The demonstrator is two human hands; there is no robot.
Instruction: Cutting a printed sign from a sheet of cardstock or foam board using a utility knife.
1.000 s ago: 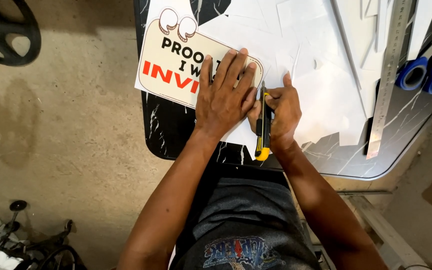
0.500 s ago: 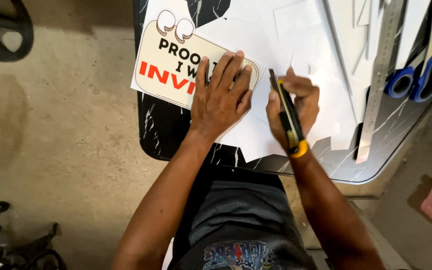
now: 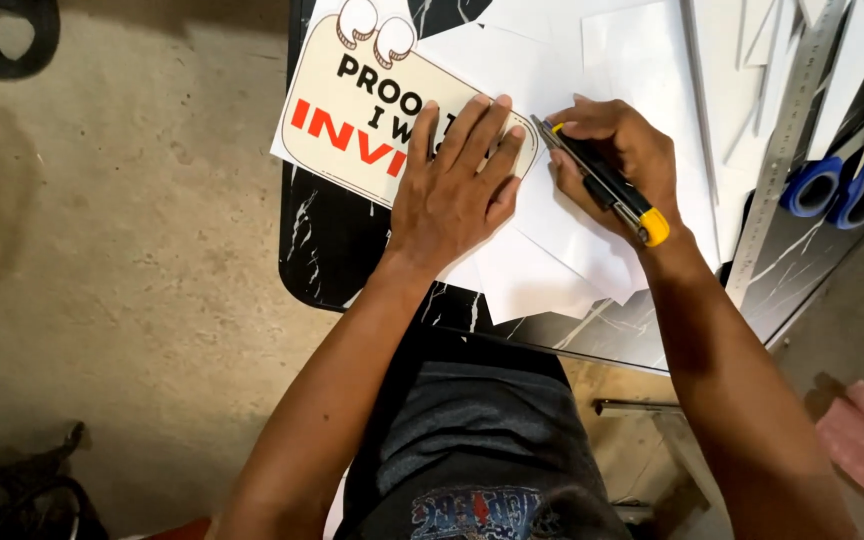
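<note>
Your left hand presses flat, fingers spread, on the printed sign (overhanging the desk's left edge); your right hand grips the utility knife.

A black marbled table stands on a bare, stained concrete floor.

Left hand flat on printed sign, right hand just beside sign's right edge, gripping utility knife; steel ruler, blue scissors further right of sign, on table.
</note>
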